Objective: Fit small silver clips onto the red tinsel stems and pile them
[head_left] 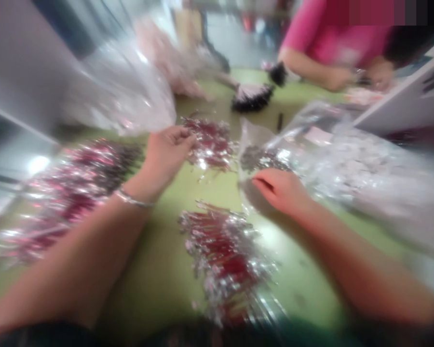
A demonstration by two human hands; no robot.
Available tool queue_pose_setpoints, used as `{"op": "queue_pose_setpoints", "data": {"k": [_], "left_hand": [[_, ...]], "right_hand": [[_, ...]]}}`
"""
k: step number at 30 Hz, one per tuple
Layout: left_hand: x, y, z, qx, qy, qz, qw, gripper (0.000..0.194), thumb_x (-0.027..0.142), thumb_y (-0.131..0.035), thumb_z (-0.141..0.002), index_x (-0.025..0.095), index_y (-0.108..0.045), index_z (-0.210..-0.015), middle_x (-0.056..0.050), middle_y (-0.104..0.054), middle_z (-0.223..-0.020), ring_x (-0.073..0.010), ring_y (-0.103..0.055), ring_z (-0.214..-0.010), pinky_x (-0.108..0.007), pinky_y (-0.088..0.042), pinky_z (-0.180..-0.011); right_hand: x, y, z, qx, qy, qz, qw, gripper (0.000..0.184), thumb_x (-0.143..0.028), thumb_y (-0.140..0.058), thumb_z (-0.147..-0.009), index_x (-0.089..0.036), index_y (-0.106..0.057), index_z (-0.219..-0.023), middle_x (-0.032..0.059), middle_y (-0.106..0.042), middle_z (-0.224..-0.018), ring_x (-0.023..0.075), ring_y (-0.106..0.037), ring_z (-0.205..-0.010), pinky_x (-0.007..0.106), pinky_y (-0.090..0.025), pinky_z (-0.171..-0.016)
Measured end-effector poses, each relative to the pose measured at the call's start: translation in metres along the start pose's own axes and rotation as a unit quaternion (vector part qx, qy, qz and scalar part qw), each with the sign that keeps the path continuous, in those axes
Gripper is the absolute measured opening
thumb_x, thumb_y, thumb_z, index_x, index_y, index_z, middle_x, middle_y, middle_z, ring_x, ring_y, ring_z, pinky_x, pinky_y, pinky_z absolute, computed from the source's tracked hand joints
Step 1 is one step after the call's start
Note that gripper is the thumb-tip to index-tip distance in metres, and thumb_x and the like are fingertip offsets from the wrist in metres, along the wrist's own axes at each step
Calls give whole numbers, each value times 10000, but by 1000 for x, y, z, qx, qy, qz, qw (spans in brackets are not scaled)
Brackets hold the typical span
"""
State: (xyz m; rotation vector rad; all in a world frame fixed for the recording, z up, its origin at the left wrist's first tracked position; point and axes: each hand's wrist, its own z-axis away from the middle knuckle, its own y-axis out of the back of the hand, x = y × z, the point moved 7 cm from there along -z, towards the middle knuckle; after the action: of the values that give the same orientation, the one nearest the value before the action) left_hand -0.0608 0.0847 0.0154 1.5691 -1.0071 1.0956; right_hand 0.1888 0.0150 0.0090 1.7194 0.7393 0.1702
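My left hand [169,149] is at the left edge of a small pile of red strands with shiny silvery ends [211,140]. Its fingers are pinched together, and blur hides what is between them. My right hand [284,190] is closed, thumb against the fingers, beside a clear plastic bag [246,140] with small grey metallic pieces [265,158] in or on it. Whatever the right fingers hold cannot be made out. Nearer to me lies a larger pile of similar red strands with silvery ends [227,250].
On the left is a heap of red, glossy wrapped bundles [83,183], with a clear bag [130,91] behind. A bag of white pieces [365,164] lies right. Farther back are a black-tipped bundle [253,98] and a person in a pink top [338,43], hands on the green table [159,270].
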Motion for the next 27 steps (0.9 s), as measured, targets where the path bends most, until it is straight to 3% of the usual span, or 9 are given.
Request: {"op": "queue_pose_setpoints", "data": {"k": [3, 8, 11, 14, 16, 19, 27], "left_hand": [[10, -5, 5, -32, -37, -72, 996, 118, 297, -719, -774, 189, -686, -743, -16, -712, -736, -139, -641, -723, -258, -494, -633], [12, -9, 9, -58, -26, 48, 997, 192, 373, -598, -893, 187, -650, -899, -45, -721, -867, -127, -656, -753, -255, -535, -665], [12, -16, 15, -75, -36, 40, 996, 179, 336, -530, -931, 195, -634, -895, -37, -693, -811, -114, -622, -701, -244, -509, -625], [17, -39, 32, -155, -70, -76, 982, 183, 315, -538, -913, 194, -658, -847, -19, -656, -742, -120, -574, -666, -257, -457, -589], [18, -59, 49, -239, -101, -149, 954, 180, 300, -559, -892, 182, -665, -807, -12, -653, -737, -127, -564, -681, -275, -446, -617], [15, -80, 69, -312, -131, -161, 927, 254, 325, -501, -932, 180, -670, -810, -14, -667, -771, -128, -568, -702, -290, -445, -652], [10, -86, 77, -324, -184, -157, 914, 269, 303, -498, -943, 186, -655, -758, 8, -643, -696, -110, -539, -639, -276, -422, -623]], "right_hand": [[-1, -1, 0, -5, 6, 8, 1000, 297, -317, -411, -968, -209, -687, -944, 55, -736, -905, 185, -661, -806, 322, -481, -706], [0, -1, 0, -14, -6, -5, 1000, 277, -315, -421, -963, -224, -683, -955, 51, -733, -930, 189, -657, -833, 332, -481, -733], [2, 2, -1, 0, -33, -37, 999, 247, -294, -438, -954, -240, -679, -945, 39, -728, -921, 183, -655, -837, 329, -480, -749], [3, 4, -1, 18, -63, -68, 996, 207, -297, -476, -938, -249, -678, -923, 30, -724, -904, 179, -649, -822, 327, -471, -755], [1, 5, 0, 26, -74, -86, 993, 192, -304, -495, -928, -243, -677, -907, 30, -722, -887, 177, -645, -805, 325, -465, -745], [-6, 6, 2, 44, -78, -111, 990, 190, -298, -496, -926, -234, -671, -894, 26, -718, -862, 167, -638, -784, 316, -461, -739], [-16, -1, 5, 40, -80, -113, 990, 200, -310, -486, -938, -244, -665, -881, 17, -708, -823, 161, -624, -751, 310, -440, -707]]}}
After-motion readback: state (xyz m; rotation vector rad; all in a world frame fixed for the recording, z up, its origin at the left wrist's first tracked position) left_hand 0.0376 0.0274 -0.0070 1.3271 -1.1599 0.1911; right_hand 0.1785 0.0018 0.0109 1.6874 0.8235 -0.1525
